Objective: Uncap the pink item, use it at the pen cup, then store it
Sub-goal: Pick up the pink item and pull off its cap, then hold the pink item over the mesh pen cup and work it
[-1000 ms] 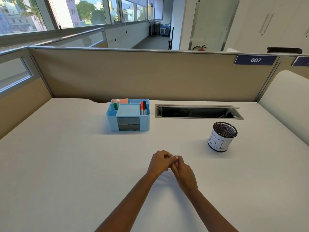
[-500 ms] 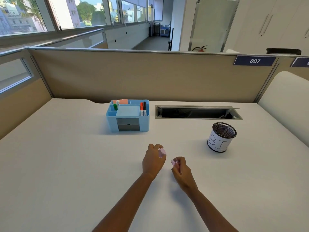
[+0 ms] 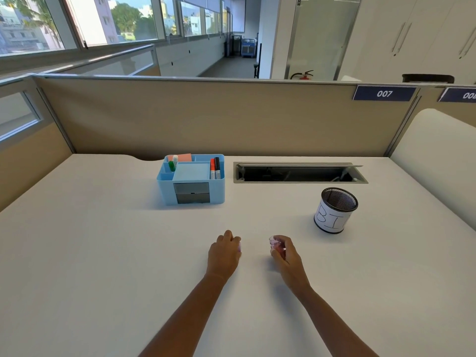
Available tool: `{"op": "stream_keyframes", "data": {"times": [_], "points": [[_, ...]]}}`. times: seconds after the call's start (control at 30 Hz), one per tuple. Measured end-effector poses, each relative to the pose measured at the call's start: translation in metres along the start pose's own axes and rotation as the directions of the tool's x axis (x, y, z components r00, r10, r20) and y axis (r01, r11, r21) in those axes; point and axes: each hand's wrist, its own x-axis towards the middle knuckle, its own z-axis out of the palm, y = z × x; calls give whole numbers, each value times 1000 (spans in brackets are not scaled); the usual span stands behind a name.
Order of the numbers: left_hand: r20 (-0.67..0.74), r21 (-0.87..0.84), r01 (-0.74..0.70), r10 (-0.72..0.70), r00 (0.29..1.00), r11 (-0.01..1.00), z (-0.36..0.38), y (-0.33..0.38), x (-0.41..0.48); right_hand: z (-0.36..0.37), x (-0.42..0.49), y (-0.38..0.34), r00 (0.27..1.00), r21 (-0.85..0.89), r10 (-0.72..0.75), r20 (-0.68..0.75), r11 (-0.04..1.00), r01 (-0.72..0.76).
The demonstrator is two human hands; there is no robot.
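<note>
My right hand [image 3: 284,255] grips a small pink item [image 3: 275,244] whose translucent pink top sticks out above the fingers. My left hand [image 3: 223,253] is closed low over the desk, and a sliver of a pink piece [image 3: 239,246], apparently the cap, shows at its fingertips. The two hands are apart, about a hand's width between them. A black mesh pen cup [image 3: 334,210] with a white paper label marked "BI" stands to the right and farther back from my right hand. It looks empty from here.
A light blue desk organiser [image 3: 191,179] with markers, a sticky-note pad and small drawers stands at the back centre. An open cable tray slot [image 3: 298,172] lies behind the pen cup. A beige partition [image 3: 206,117] closes the back of the white desk [image 3: 103,253].
My hands were joined together on the pink item one second ago. They have pulled apart, the left moving left with the cap piece and the right moving right with the pink item.
</note>
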Motion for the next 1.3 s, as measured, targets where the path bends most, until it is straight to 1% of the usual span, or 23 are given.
{"op": "stream_keyframes", "data": {"times": [0.17,0.23,0.3,0.37,0.47,0.57,0.7,0.83,1.0,1.17,1.3], "points": [[48,-28,41,-39,998,999,0,1,2,-11,5,3,1000,-24,-10,-13,1000,10],[4,1,33,-33,999,999,1,4,3,-16,9,3,999,-40,-21,-26,999,20],[-82,3,14,-13,997,1000,0,9,4,-23,15,2,999,-61,-19,-50,998,16],[-135,-47,-18,12,991,999,-2,19,8,-32,20,1,996,-59,-16,-92,998,11],[-140,-155,-45,23,990,987,-6,40,17,-50,29,-6,985,-56,-45,-168,998,36],[-108,-284,-25,-6,994,958,-9,64,27,-71,38,-14,971,-77,-84,-222,995,69],[-58,-448,28,-60,997,894,-8,94,39,-101,50,-28,950,-149,-109,-294,987,67],[-51,-531,-4,-27,998,848,-3,119,47,-127,62,-39,928,-245,-135,-348,968,49],[41,-670,74,-63,997,738,4,150,64,-155,78,-48,918,-360,-163,-361,933,24],[128,-688,118,-41,991,716,13,175,83,-171,90,-47,921,-446,-176,-347,895,3],[173,-720,152,-37,984,677,20,191,94,-177,94,-40,921,-463,-162,-353,886,-22]]}}
